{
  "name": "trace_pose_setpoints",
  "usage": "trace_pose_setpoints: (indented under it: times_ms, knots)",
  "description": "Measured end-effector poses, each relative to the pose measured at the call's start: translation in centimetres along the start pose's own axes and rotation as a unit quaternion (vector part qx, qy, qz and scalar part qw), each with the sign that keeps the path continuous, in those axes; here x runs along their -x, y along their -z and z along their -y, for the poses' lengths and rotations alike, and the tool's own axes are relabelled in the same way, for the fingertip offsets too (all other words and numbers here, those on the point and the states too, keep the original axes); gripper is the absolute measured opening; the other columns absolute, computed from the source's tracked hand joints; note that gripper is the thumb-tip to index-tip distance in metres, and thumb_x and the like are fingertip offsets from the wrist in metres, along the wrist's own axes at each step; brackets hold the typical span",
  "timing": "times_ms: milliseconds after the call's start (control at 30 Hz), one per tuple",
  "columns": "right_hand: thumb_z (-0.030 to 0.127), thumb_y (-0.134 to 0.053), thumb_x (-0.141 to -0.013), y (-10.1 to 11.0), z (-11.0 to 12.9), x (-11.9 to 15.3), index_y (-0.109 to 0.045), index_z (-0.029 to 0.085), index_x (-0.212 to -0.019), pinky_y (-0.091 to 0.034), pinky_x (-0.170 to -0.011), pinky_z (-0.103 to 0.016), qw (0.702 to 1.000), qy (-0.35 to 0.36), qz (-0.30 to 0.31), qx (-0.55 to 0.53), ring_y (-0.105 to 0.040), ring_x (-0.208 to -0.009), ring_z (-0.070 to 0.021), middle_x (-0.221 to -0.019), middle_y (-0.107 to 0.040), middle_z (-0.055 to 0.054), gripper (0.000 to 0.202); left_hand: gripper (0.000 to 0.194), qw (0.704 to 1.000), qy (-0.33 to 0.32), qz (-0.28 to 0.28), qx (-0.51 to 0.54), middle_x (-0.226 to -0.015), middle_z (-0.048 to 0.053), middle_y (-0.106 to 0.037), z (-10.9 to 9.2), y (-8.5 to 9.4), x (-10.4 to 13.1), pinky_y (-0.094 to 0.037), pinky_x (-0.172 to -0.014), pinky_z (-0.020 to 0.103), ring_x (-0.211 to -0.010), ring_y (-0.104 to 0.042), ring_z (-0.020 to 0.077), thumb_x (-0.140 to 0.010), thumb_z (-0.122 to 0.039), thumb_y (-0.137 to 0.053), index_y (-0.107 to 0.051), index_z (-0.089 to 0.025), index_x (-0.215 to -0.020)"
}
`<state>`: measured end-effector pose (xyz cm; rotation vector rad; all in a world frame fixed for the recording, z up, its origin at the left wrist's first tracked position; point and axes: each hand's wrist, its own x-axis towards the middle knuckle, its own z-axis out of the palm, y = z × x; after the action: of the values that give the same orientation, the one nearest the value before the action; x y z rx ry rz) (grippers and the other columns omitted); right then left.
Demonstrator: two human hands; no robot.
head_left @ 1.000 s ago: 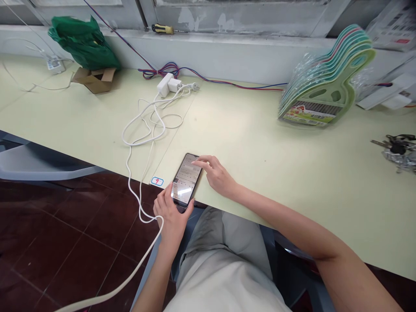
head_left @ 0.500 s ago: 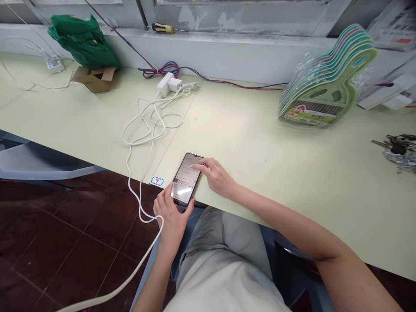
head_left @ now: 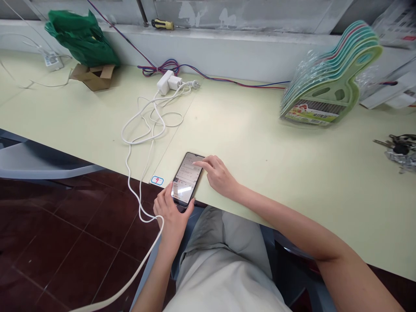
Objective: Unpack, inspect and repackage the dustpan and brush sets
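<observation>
A smartphone [head_left: 186, 178] with a lit screen lies tilted at the table's front edge, its lower end over the edge. My left hand [head_left: 171, 209] grips that lower end, fingers along the left side and thumb at the bottom right corner. Over the upper part of the screen, my right hand [head_left: 217, 175] holds its index finger stretched out, the other fingers loosely bent, with nothing in it. Whether the fingertip touches the glass I cannot tell. A white cable [head_left: 139, 203] hangs past the left wrist.
White chargers [head_left: 167, 82] with coiled cable lie on the pale table [head_left: 247, 130]. Behind are a green bag [head_left: 81, 39], a small cardboard box [head_left: 94, 78] and a screwdriver [head_left: 162, 24]. To the right stand wrapped dustpans [head_left: 325, 86] and keys [head_left: 398, 147].
My right index fingertip has shifted slightly to the right across the screen. My left hand and the smartphone stay in place. The view has tilted very slightly.
</observation>
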<state>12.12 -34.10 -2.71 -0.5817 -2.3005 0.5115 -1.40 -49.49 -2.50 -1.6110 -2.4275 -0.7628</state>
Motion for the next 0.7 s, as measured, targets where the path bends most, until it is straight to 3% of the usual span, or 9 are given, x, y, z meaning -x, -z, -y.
trace_pose_setpoints:
  times_ms: [267, 700]
  knots:
    - [-0.007, -0.026, -0.08, 0.13, 0.08, -0.31, -0.044, 0.026, -0.131, -0.049, -0.093, -0.04, 0.996, -0.002, -0.003, -0.089, -0.05, -0.108, -0.0193, -0.116, -0.047, -0.009, 0.064, 0.073, 1.0, -0.005, -0.006, -0.002, -0.117, 0.018, -0.053, 0.28, -0.28, 0.06, -0.04, -0.091, 0.047, -0.106, -0.051, 0.032, -0.078, -0.051, -0.061, -0.04, -0.011, -0.136]
    - [-0.008, -0.026, -0.079, 0.11, 0.23, -0.26, -0.043, 0.03, -0.131, -0.049, -0.088, -0.04, 0.999, -0.012, 0.019, -0.048, -0.05, -0.105, -0.0213, -0.109, -0.048, -0.008, 0.067, 0.078, 1.0, 0.006, -0.006, 0.019, -0.118, 0.019, -0.053, 0.5, -0.44, 0.14, -0.04, -0.09, 0.046, -0.107, -0.05, 0.0326, -0.076, -0.05, -0.064, -0.037, -0.011, -0.138]
